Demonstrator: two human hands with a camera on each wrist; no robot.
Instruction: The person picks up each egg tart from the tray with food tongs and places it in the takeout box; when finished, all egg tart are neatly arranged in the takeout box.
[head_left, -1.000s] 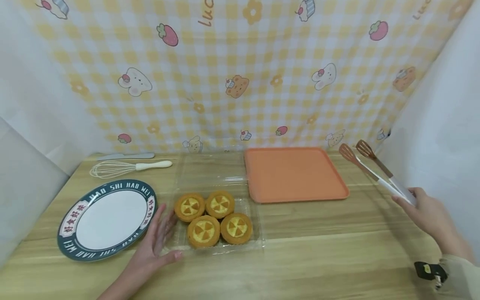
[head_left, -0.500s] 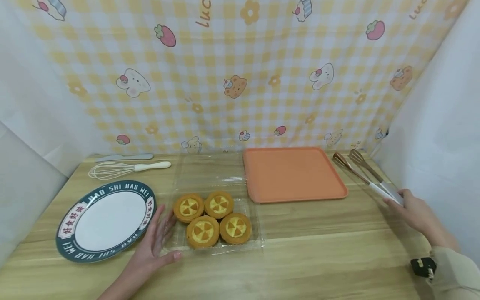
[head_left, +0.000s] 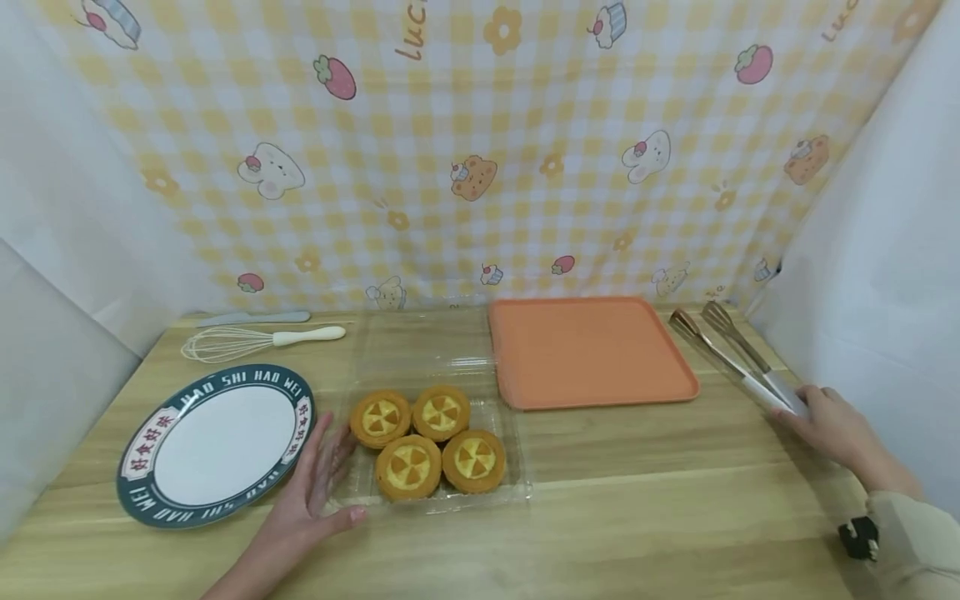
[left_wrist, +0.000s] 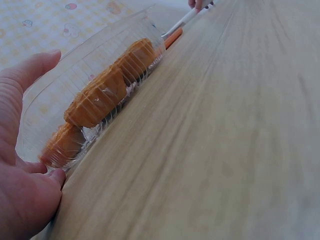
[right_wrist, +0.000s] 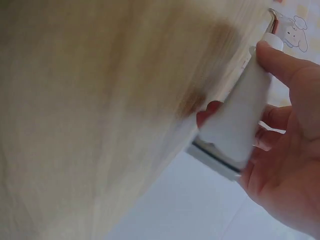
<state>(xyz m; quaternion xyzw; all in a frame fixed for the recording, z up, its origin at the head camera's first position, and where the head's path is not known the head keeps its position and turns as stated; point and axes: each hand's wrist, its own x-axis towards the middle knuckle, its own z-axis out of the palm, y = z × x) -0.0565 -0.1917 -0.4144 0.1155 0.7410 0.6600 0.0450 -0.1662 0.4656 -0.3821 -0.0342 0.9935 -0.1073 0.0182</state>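
Observation:
In the head view my left hand (head_left: 300, 504) rests against the left side of a clear plastic box (head_left: 423, 342), its thumb stretched out near the front edge. Several egg tarts (head_left: 408, 468) with pale wedge-marked tops sit in the box, whose lid lies folded back. In the left wrist view the fingers are low by the box wall (left_wrist: 42, 107), thumb raised beside it. At the right, my right hand (head_left: 840, 429) holds tongs (head_left: 786, 392) by their white handles. Their brown slotted heads point away, low over the table, and stand apart. The right wrist view shows the handle (right_wrist: 240, 112) between thumb and fingers.
An orange tray (head_left: 592, 350) lies between the box and the tongs. On the left are a green-rimmed plate (head_left: 225, 442), a white whisk (head_left: 307, 335) and a grey knife (head_left: 255, 318). A yellow checked cloth (head_left: 420, 150) hangs behind the wooden table (head_left: 637, 517).
My right hand has lowered the tongs to the table and shifted them slightly left. The left hand has stayed at the box.

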